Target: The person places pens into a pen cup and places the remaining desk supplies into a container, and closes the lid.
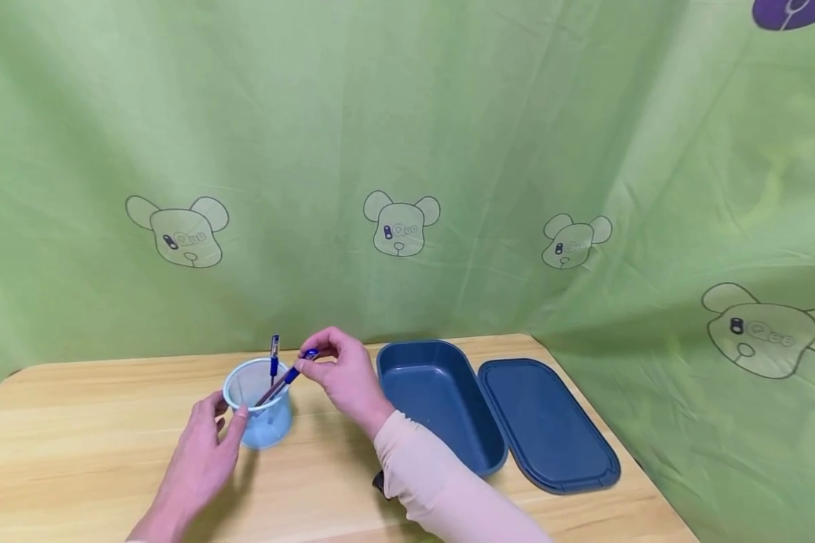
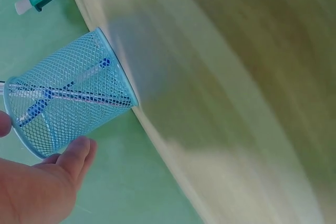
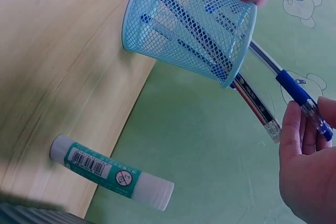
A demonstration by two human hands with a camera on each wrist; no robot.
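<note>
A light blue mesh pen holder (image 1: 268,426) stands upright on the wooden table. My left hand (image 1: 204,445) grips it near the rim, thumb at the front and fingers at the left side. Above its right edge, my right hand (image 1: 346,377) pinches a blue gel pen (image 3: 296,90) by its upper end. That pen slants, its lower part inside the holder. Another blue pen (image 1: 275,358) stands nearly upright in the holder. A dark pencil with a red stripe (image 3: 254,98) leans out over the rim, close to the held pen.
To the right lie an open dark blue box (image 1: 441,407) and its flat lid (image 1: 550,426). A green-and-white glue stick (image 3: 110,171) stands on the table near the box; my right arm hides it in the head view. A green curtain (image 1: 299,151) hangs behind the table.
</note>
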